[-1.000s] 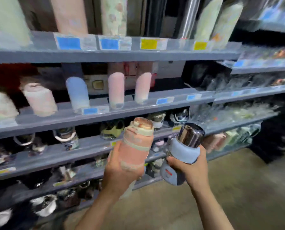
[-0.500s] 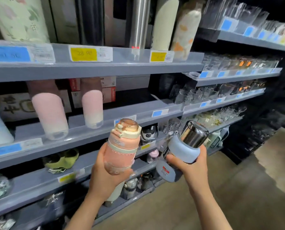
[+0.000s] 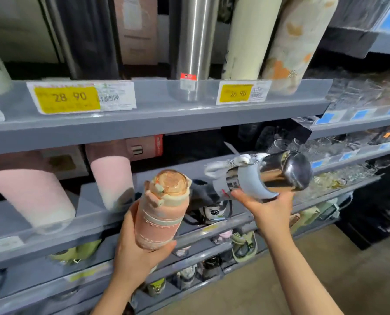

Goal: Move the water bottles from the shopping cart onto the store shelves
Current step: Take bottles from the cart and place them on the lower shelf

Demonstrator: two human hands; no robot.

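Grey shelves (image 3: 162, 114), blurred lower goods, tops cut off

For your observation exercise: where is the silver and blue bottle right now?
In the head view, the silver and blue bottle lies tilted in the right hand, right of centre, in front of the middle shelf, right of the pink bottle.

The right hand (image 3: 268, 212) tips the silver bottle (image 3: 269, 176) from a steep slant to nearly level — its shiny end now points right, its tagged end left toward the shelf (image 3: 157, 114). The left hand (image 3: 135, 253) carries the pink bottle (image 3: 162, 212) a little higher — the shelves loom closer in view.
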